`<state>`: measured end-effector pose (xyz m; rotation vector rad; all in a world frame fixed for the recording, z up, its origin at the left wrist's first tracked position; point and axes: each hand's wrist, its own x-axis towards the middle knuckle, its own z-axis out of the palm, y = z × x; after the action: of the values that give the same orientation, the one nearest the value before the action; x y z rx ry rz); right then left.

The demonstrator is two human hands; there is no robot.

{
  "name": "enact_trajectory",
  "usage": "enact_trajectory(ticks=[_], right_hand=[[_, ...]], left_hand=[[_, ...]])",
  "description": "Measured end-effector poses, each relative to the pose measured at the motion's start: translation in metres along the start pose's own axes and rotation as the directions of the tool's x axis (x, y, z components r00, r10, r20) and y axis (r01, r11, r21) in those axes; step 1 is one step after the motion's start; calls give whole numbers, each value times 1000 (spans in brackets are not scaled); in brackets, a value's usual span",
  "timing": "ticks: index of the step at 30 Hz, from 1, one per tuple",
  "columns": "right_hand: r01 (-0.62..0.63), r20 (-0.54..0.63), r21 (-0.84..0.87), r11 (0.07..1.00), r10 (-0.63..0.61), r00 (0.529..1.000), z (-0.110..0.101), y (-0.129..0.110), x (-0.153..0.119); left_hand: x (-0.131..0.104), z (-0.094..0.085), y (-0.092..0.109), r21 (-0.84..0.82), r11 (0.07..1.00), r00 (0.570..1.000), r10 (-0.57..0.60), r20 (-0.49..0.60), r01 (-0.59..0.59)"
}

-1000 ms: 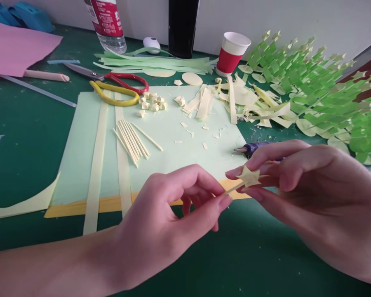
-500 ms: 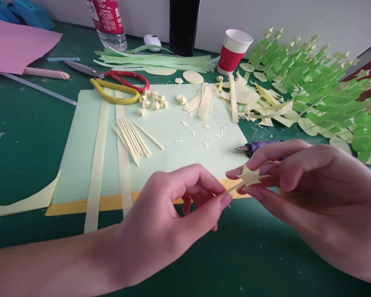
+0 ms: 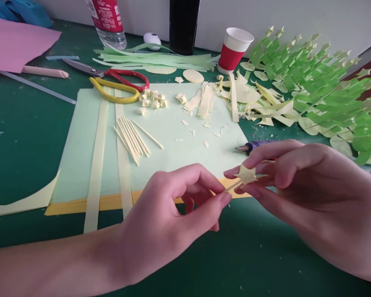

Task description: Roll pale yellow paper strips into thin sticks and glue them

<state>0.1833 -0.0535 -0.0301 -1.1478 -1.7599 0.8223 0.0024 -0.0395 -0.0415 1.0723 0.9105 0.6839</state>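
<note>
Between thumb and forefinger, my left hand [image 3: 185,210] pinches a thin pale paper stick [image 3: 233,186]. A folded cream paper star [image 3: 246,175] sits at the stick's far end. The fingers of my right hand [image 3: 303,189] are closed around that star. Behind my left hand, a bundle of pale rolled sticks [image 3: 134,142] lies on a light green sheet [image 3: 173,161]. A cluster of small folded paper stars [image 3: 154,100] lies farther back on it. Partly hidden behind my right hand is a dark glue gun [image 3: 250,147], its nozzle pointing left.
Scissors [image 3: 120,88] with red and yellow handles lie at the sheet's back left. Paper scraps [image 3: 259,99], a red and white paper cup [image 3: 234,49] and many star-topped green paper stems [image 3: 315,78] stand or lie at right. A water bottle [image 3: 109,24] stands behind.
The star and my right hand's fingertips have shifted very slightly left. My left hand keeps its pinch on the stick. Nothing else has visibly moved.
</note>
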Motion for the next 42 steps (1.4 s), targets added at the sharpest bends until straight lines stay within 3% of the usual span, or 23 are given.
enact_trajectory(ticks=[5,8,11,13,15,17,21,23,28,33,38,42], right_hand=[[-40,-18,46,998,41,999,0,2,3],[-64,-30,82,995,67,997,-2,1,6],[-103,-33,152,983,109,993,-5,-1,10],[-153,12,226,962,154,988,-7,-2,14],[-228,102,304,925,207,973,-9,-1,17],[-317,211,378,870,252,944,-8,1,20],[-455,394,468,758,282,875,-4,4,21],[-466,446,448,763,260,856,-2,4,21],[-392,403,315,864,252,880,-1,1,19],[-371,407,241,897,253,878,-5,-1,13],[-422,508,214,881,269,818,-5,-2,12],[-448,612,203,871,244,752,-4,-4,16]], left_hand=[[-4,2,9,21,983,983,-182,-12,182],[-5,1,11,-7,982,982,-187,-29,187],[-1,-6,11,95,995,993,-31,-109,42],[3,-12,12,276,953,980,159,-117,-122],[6,-18,15,458,833,936,352,-5,-311],[8,-23,19,558,694,880,446,163,-455],[8,-29,29,642,564,850,418,320,-519],[8,-31,33,656,523,837,399,374,-543],[10,-37,36,636,462,787,369,495,-618],[11,-38,37,603,458,757,360,545,-653],[13,-35,40,611,445,753,322,574,-655],[9,-31,43,638,480,795,294,530,-602]])
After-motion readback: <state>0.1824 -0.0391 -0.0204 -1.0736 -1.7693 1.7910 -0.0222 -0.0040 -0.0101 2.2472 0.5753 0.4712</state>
